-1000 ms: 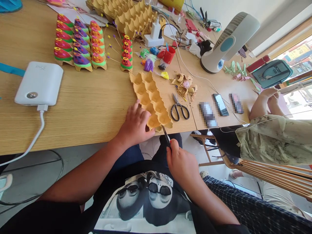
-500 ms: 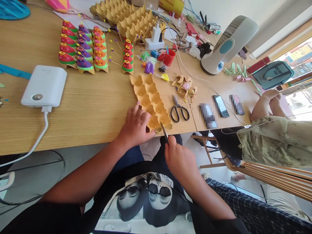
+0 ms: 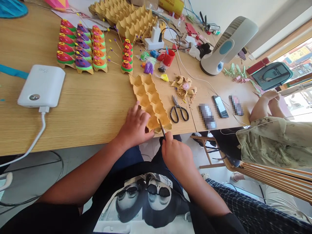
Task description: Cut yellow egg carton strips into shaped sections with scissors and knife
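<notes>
A strip of yellow-brown egg tray [image 3: 149, 96] lies on the wooden table [image 3: 92, 107], its near end at the table's front edge. My left hand [image 3: 135, 126] presses on that near end, fingers curled over the cups. My right hand [image 3: 175, 155] is closed round a pair of scissors [image 3: 162, 129], whose blades poke into the tray's near corner. The scissor handles are hidden inside my fist.
Black scissors [image 3: 178, 110] and cardboard scraps [image 3: 184, 87] lie right of the tray. Rows of painted cones [image 3: 81, 45] stand at the back left, more egg trays [image 3: 126, 18] behind. A white power bank [image 3: 41, 86] and a fan [image 3: 225, 44] are here. Another person's arm [image 3: 273, 136] rests at right.
My right hand has moved up and slightly left, pushing the scissor blades further into the tray's near end. My left hand has stayed on the tray.
</notes>
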A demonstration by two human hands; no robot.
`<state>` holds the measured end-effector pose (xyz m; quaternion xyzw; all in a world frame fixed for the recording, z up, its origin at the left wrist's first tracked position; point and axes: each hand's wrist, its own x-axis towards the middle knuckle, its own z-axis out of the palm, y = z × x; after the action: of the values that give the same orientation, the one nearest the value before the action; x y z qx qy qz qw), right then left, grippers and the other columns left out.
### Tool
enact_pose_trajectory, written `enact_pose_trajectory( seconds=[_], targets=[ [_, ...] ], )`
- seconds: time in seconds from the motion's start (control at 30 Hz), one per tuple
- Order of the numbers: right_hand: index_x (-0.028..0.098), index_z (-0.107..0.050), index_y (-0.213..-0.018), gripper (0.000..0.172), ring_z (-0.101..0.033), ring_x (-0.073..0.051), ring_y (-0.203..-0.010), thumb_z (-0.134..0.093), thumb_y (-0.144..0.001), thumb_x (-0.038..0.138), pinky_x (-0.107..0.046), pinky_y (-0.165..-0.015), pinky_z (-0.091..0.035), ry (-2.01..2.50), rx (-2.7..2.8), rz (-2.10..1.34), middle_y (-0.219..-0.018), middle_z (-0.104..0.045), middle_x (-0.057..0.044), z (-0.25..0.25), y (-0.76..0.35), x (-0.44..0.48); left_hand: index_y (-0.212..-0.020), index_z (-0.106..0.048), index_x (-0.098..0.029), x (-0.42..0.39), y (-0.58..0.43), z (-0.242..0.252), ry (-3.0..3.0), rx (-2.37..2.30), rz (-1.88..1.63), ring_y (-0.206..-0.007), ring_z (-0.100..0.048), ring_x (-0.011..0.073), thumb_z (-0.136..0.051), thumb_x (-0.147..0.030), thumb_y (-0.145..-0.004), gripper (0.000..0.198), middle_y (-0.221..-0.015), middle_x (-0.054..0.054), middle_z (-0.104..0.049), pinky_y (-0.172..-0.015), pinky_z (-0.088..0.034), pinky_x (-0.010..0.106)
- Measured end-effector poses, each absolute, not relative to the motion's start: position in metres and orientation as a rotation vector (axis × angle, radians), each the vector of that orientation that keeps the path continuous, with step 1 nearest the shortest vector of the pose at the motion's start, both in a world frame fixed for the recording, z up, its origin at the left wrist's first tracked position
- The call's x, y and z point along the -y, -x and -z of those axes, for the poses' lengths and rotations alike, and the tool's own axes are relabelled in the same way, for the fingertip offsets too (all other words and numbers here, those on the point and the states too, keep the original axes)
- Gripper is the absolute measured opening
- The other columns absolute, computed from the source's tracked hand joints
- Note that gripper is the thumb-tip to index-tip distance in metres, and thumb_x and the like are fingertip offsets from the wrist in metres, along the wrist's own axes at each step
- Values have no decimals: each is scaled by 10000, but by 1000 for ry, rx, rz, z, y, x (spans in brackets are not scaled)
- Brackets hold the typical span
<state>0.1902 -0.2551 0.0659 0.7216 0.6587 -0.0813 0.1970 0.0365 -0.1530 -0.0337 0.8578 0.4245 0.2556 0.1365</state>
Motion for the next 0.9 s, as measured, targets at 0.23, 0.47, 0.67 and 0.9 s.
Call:
enact_pose_trajectory(
  seconds=[0.23,0.47,0.67,0.9],
  targets=[
    [206,-496,-1186,124,-809,-227,-791,-420,-1115,273,-275,-512,-315,-2043,-1779,324,-837,-793,-40,-63,-199,273,-1133,-526,-206,155,-36,32,-2475,-1254,-742,-1591,-242,476,-739,-373,-834,403,-1223,173,-611,-1246,-277,683],
    [203,-509,-1157,128,-803,-225,-786,-404,-1118,267,-269,-523,-344,-2044,-1769,321,-815,-787,-53,-67,-193,272,-1139,-523,-205,151,-35,36,-2497,-1196,-771,-1598,-225,470,-727,-363,-827,405,-1187,159,-605,-1269,-270,656],
    [183,-511,-1166,144,-807,-235,-814,-406,-1115,266,-282,-520,-341,-2013,-1789,281,-836,-792,-71,-71,-187,254,-1146,-527,-204,151,-36,36,-2479,-1205,-766,-1591,-237,476,-723,-373,-824,413,-1213,163,-609,-1263,-268,667],
    [212,-481,-1158,95,-804,-226,-780,-422,-1117,274,-305,-508,-263,-2053,-1794,335,-825,-788,-22,-66,-200,278,-1121,-525,-188,154,-35,33,-2507,-1232,-769,-1572,-273,489,-710,-375,-853,376,-1181,174,-606,-1243,-299,668]
  ],
)
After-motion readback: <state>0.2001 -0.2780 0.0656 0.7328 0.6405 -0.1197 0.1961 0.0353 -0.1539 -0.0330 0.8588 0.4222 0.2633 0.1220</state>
